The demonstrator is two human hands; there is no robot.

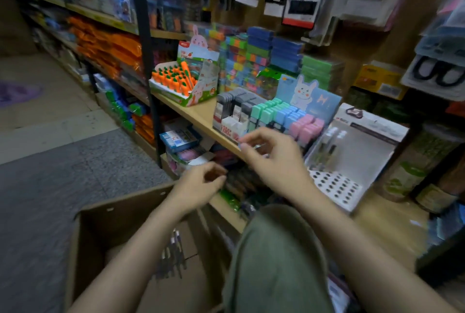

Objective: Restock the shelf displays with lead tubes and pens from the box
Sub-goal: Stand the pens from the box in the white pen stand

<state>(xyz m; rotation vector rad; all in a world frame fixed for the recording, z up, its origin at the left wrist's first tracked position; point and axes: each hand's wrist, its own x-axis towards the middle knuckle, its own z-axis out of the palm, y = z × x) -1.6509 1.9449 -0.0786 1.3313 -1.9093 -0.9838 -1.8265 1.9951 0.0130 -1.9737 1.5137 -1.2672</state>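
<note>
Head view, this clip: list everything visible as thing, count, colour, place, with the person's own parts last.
Brown cardboard box: one, on the floor at lower left, open.
Dark pens: several, lying inside the box; count unclear.
Orange carrot-shaped pens display: one box, green and white, left on the wooden shelf.
Grey lead tubes display: one, white-fronted, middle of the shelf.
Pastel cases in rabbit display: many, green, blue, pink, right of the grey display.
White holed pen stand: one, nearly empty, right on the shelf.
Stacked colourful boxes: many, behind the displays.
Orange packets: a pile, far left shelves.
Left hand: fingers curled, below the shelf edge; blurred.
Right hand: at the shelf's front edge, fingertips pinched; blurred.
</note>
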